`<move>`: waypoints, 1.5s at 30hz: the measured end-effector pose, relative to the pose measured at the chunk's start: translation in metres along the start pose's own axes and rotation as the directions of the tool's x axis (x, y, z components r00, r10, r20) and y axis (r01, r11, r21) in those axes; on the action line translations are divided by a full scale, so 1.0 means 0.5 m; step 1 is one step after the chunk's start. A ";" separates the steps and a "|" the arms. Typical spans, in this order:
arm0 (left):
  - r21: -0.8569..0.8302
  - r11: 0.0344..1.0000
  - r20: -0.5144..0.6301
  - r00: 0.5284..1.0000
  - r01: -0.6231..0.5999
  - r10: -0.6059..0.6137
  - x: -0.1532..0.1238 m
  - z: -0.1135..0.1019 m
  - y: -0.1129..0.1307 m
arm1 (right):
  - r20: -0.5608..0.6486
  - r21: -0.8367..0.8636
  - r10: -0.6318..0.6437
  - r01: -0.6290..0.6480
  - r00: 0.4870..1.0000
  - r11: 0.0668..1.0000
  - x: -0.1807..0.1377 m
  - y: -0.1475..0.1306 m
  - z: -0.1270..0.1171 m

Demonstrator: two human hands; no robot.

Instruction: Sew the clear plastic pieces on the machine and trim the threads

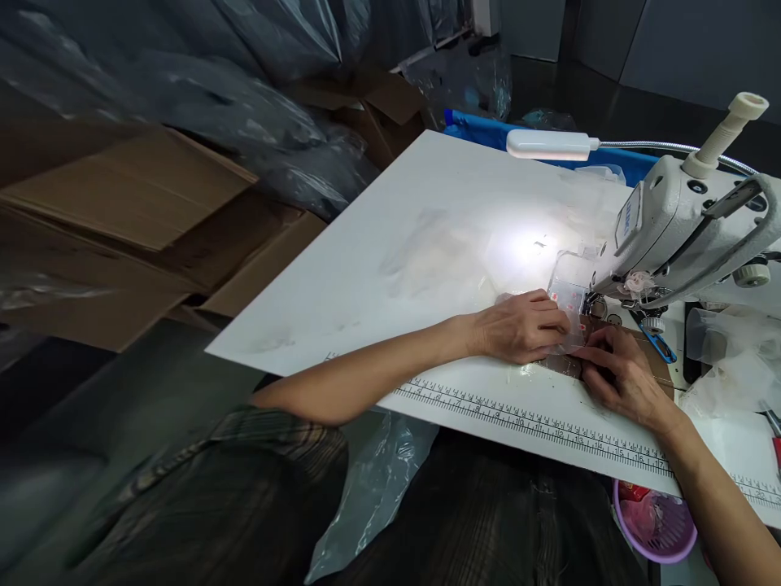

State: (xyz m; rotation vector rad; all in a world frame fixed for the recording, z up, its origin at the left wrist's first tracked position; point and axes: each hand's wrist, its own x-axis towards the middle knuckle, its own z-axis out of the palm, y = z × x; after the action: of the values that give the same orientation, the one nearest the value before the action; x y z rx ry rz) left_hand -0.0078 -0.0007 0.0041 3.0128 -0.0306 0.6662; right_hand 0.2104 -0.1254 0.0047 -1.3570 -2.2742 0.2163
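Observation:
A sheer, pale piece of fabric with small red marks (569, 298) lies at the needle area of a white sewing machine (656, 220). My left hand (525, 327) rests on its left side, fingers curled and pressed onto the cloth. From the right, my right hand (626, 376) pinches the near edge of the fabric between thumb and forefinger, just in front of the presser foot (591, 303). The fingertips of both hands almost meet. Under the right hand, a brown plate (657, 358) covers part of the machine bed.
A lit lamp (549, 145) shines on the white table (378, 260), which has a printed ruler (518, 419) along its front. Right of the needle lie a blue thread snipper (662, 346), sheer scraps (738, 366) and red-handled scissors (776, 443). Cardboard boxes (134, 195) stand left; a purple basket (668, 553) sits below.

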 end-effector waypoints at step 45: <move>0.086 0.995 -0.107 0.992 -0.059 0.068 -0.005 0.024 0.009 | 0.069 -0.087 0.065 -0.059 0.995 0.994 0.010 0.040 -0.009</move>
State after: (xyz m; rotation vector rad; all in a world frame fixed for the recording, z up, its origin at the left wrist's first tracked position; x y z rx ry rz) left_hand -0.0052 -0.0060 -0.0074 3.0595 -0.0963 0.8592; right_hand 0.2264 -0.1115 0.0026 -1.4869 -2.3259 0.1940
